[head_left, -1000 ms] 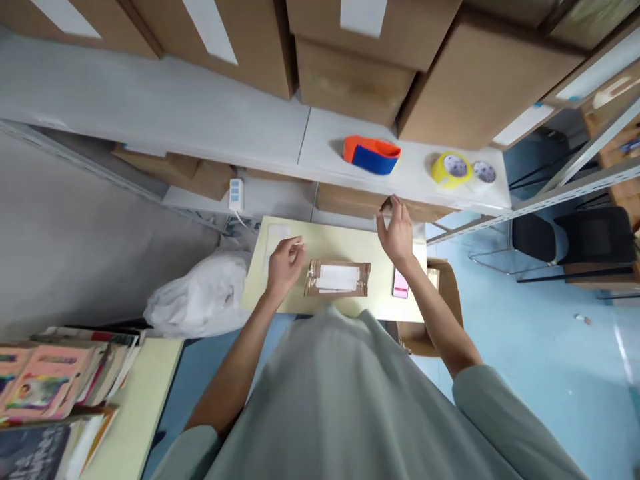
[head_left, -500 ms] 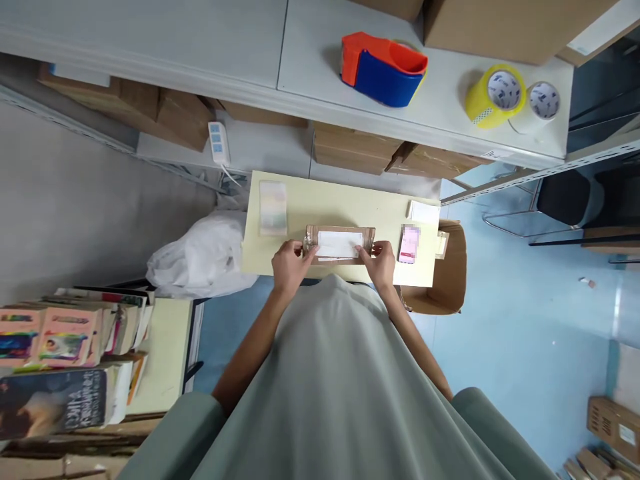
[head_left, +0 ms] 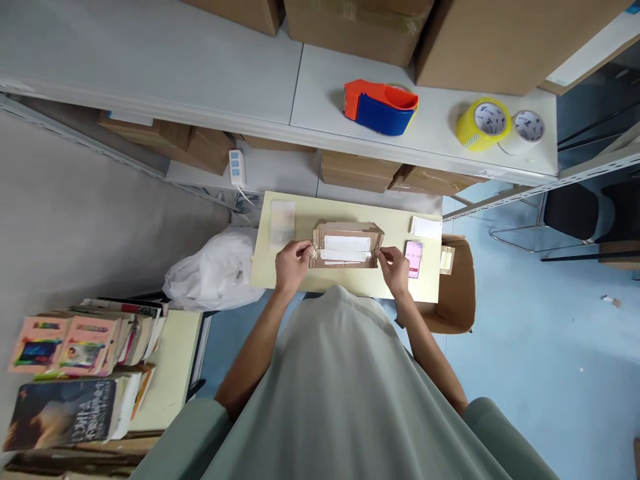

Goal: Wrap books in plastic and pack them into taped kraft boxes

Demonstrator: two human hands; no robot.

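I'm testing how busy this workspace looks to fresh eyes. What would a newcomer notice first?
Probably the orange-and-blue tape dispenser on the pale shelf, with a yellow tape roll to its right. Below, both hands, left and right, hold the ends of a small cardboard package on the cream table.

Evenly bright, soft faint shadows, slight blur, wide-angle stretch at edges.

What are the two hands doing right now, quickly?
Left hand: fingers closed on one end of the cardboard package.
Right hand: fingers closed on its other end, near the phone.
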